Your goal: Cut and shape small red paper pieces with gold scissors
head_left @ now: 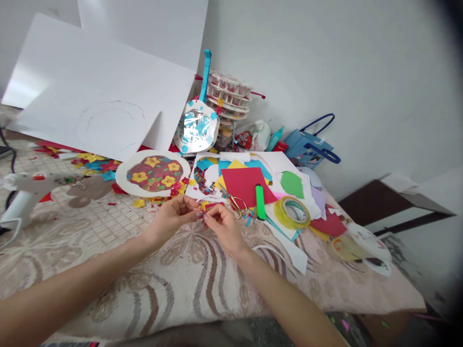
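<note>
My left hand [172, 215] and my right hand [223, 225] meet fingertip to fingertip over the patterned cloth, pinching a small red paper scrap [211, 206] between them. Just beyond the fingers lie gold-handled scissors [235, 202], a green highlighter [260, 195] and a red paper sheet [245, 184]. A round paper plate decorated with yellow flowers [153, 172] lies to the left of the hands.
A yellow tape roll [292, 212] sits right of the highlighter among coloured paper pieces. A white glue gun [21, 193] stands at the far left. Large white sheets [97, 91] lean on the wall; stacked trays [229, 99] and a blue bag [311, 147] stand behind.
</note>
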`<state>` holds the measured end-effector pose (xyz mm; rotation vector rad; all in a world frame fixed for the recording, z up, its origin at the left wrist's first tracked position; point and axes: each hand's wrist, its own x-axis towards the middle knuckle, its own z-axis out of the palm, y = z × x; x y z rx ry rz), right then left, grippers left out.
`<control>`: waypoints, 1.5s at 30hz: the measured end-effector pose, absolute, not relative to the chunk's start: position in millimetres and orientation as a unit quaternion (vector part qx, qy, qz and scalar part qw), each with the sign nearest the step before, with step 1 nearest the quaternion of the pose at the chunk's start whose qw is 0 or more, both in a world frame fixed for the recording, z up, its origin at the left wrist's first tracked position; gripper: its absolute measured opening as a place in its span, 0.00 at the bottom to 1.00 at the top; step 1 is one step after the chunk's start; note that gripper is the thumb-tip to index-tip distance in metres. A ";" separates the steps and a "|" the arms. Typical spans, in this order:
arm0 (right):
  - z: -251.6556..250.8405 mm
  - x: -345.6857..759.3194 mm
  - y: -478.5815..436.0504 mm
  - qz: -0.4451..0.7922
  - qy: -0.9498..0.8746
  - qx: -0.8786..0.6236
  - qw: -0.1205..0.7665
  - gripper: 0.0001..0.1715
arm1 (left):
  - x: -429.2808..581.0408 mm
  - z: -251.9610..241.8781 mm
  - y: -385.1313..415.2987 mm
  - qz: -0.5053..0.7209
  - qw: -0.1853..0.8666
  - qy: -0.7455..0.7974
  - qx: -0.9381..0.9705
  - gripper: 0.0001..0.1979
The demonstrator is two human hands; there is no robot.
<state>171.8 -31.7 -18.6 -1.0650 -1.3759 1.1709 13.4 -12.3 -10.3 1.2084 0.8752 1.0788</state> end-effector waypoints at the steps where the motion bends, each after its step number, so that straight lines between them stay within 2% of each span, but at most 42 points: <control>1: -19.0 171.6 -31.6 0.485 -0.568 -0.439 0.500 0.06 | 13.4 -10.4 -12.3 0.467 0.606 0.379 0.521 0.11; 9: -18.1 170.0 -29.0 0.561 -0.493 -0.407 0.526 0.09 | 12.6 -7.8 -12.3 0.474 0.623 0.381 0.491 0.12; 15: -17.3 172.5 -27.3 0.554 -0.549 -0.419 0.465 0.16 | 13.2 -7.3 -12.7 0.471 0.621 0.385 0.494 0.13; 23: -16.7 174.4 -26.0 0.470 -0.631 -0.432 0.441 0.16 | 13.7 -8.5 -15.2 0.467 0.593 0.389 0.527 0.13; 35: -12.3 183.8 -23.9 0.572 -0.596 -0.405 0.393 0.17 | 7.0 -5.2 -9.5 0.456 0.605 0.399 0.517 0.13; 38: -12.2 185.9 -22.5 0.558 -0.596 -0.416 0.401 0.19 | 6.4 -5.1 -9.1 0.452 0.603 0.404 0.519 0.13; 45: -12.1 184.7 -23.6 0.488 -0.646 -0.420 0.409 0.14 | 9.3 -1.9 -12.6 0.430 0.603 0.411 0.532 0.14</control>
